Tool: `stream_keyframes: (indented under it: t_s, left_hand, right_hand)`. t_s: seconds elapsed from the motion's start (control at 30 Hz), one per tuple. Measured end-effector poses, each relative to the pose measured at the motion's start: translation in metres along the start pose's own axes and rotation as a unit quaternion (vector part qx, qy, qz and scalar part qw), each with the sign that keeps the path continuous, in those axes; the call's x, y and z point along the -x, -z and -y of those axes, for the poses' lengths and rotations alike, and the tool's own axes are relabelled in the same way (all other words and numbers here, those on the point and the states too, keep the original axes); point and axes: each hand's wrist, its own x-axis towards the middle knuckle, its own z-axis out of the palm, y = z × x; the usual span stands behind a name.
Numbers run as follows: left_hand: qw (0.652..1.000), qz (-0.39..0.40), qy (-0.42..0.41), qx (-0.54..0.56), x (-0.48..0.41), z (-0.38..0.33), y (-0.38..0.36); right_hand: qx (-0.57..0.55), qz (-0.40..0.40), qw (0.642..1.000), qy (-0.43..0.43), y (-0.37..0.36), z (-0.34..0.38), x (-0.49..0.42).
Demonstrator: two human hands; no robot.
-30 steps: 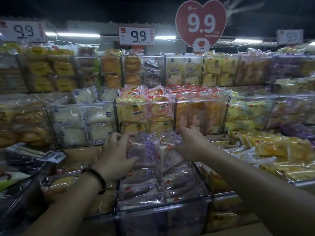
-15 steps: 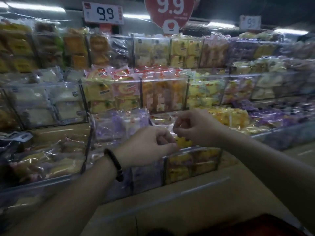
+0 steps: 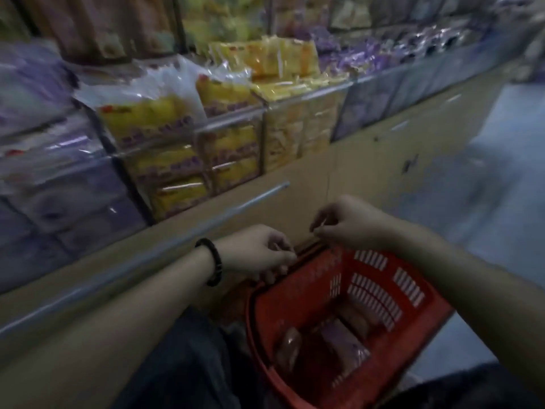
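Both of my hands hover over the near-left corner of a red plastic basket [image 3: 392,293] that sits low beside my legs. My left hand [image 3: 259,255], with a dark bead bracelet on its wrist, has its fingers curled down just above the basket's rim and black handle [image 3: 308,250]. My right hand [image 3: 351,222] is a little higher and to the right, fingers curled with thumb against forefinger. I see nothing held in either hand, though the picture is blurred. Inside the basket lie a purple packet [image 3: 345,340] and a brown packet [image 3: 287,348].
A long display shelf runs along my left with clear bins of yellow packets [image 3: 177,160] and purple packets [image 3: 65,202]. Below them is a tan cabinet front [image 3: 368,169] with a metal rail. Pale floor [image 3: 498,184] opens to the right.
My hands left the purple packets in the shelf bin and came down and back. My view swung from the shelf down to the red basket.
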Motion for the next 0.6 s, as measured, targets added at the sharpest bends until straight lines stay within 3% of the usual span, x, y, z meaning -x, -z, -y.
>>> stream_keyframes:
  t_s: [0.23, 0.37, 0.47, 0.6]
  left_hand:
    - [0.987, 0.146, 0.032, -0.052, -0.109, 0.032, -0.058]
    - [0.974, 0.213, 0.057, -0.054, -0.157, 0.056, -0.076]
    - [0.962, 0.241, 0.127, 0.011, -0.181, 0.076, -0.096]
    - [0.961, 0.249, 0.114, -0.027, -0.195, 0.084, -0.111]
  right_hand:
    - [-0.053, 0.048, 0.988, -0.137, -0.070, -0.118, -0.034]
    - [-0.020, 0.120, 0.971, -0.205, -0.128, -0.174, -0.058]
    - [-0.044, 0.189, 0.937, -0.290, -0.175, -0.215, -0.067]
    - [-0.021, 0.231, 0.914, -0.331, -0.240, -0.256, -0.081]
